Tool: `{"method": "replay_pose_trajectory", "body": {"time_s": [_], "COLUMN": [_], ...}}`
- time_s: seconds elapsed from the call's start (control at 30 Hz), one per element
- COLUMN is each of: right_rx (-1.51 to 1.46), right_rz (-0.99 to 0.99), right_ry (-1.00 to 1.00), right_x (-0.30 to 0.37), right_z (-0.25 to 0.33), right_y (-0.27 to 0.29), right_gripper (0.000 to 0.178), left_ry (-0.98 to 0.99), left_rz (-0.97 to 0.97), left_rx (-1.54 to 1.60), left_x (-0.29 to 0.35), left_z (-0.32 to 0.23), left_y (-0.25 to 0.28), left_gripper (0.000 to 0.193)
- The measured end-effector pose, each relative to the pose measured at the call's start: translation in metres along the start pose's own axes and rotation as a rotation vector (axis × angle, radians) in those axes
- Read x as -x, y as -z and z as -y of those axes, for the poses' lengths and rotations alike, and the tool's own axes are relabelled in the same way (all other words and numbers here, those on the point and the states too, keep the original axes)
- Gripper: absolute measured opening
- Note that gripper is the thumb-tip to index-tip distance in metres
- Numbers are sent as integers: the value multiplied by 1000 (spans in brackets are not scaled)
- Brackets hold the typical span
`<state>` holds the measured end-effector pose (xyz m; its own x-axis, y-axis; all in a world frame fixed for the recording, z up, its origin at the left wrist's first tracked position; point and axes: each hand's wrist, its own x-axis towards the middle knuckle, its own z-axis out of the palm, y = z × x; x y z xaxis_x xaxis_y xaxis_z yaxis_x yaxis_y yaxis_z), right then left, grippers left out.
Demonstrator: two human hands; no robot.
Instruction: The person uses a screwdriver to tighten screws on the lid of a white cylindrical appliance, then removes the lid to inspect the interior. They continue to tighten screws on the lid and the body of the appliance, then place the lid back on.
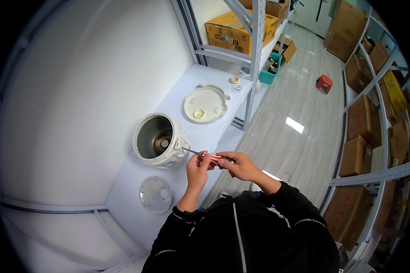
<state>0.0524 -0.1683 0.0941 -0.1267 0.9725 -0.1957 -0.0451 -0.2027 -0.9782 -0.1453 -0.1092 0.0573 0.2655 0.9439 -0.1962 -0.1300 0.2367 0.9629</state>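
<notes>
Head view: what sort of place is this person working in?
Probably a storeroom doubling as a repair spot: metal shelves of cardboard boxes stand at right, and a screwdriver is held near an open pot on a white worktop.

Bench [127,200] is on my left, wall [77,113] left of it. Pot [181,141] sits mid-bench. Disc [156,195] lies near side of pot, round cover [207,101] far side, ring [199,114] in the cover. Two small caps [235,80] beyond the cover, far right. Screwdriver [216,159] is in both my hands, right of pot: left hand [197,170] nearer the pot, right hand [241,166] farther right. Shaft points left at pot, contact unclear. Carton [223,37] on the far shelf past bench; bin [269,75] right of it, lower. Floor [278,127] on my right, stool [324,84] far on it, carton rack [383,176] along its right.
</notes>
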Motion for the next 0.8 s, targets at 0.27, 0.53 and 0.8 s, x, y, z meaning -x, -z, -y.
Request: {"method": "replay_pose_trajectory", "body": {"time_s": [0.27,0.53,0.8], "right_rx": [-194,540,508], "right_rz": [85,-87,-197], "right_ry": [-140,518,693], "right_x": [-8,-4,-12], "right_z": [10,-2,-10], "right_y": [6,0,-2], "right_gripper": [44,49,45], "left_ry": [4,25,89], "left_rz": [-26,-14,26], "left_rx": [29,94,118], "left_x": [-1,-2,-2], "left_z": [-2,-1,-1], "left_y": [-4,-4,-5], "left_gripper": [24,23,24]}}
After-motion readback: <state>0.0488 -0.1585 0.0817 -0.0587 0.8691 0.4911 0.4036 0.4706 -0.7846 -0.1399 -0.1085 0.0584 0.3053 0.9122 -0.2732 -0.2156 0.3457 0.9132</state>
